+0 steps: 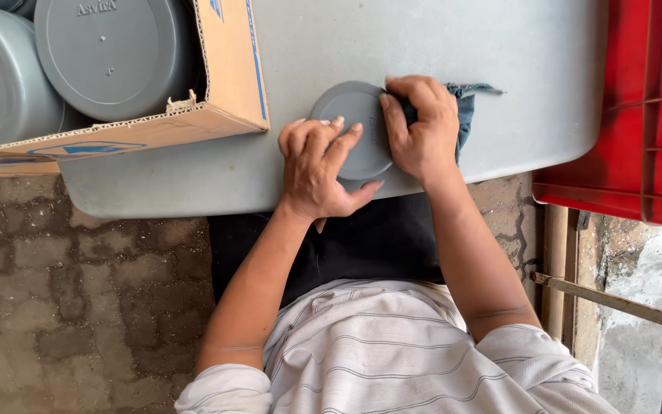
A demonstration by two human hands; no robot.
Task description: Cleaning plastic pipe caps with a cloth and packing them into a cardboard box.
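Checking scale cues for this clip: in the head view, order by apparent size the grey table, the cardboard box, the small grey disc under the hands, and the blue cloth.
1. Grey table, largest.
2. Cardboard box, cut off by the frame, so its full size is unsure.
3. Small grey disc, held by the left hand.
4. Blue cloth, mostly hidden under the right hand; ranking against the disc is unsure.

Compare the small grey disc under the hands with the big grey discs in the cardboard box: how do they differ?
The small grey disc is clearly smaller than the big grey discs. It lies on the grey table, while they sit inside the cardboard box. The left hand and the right hand, which presses a blue cloth, touch it; nothing touches them. Both are round, grey and plastic-looking.
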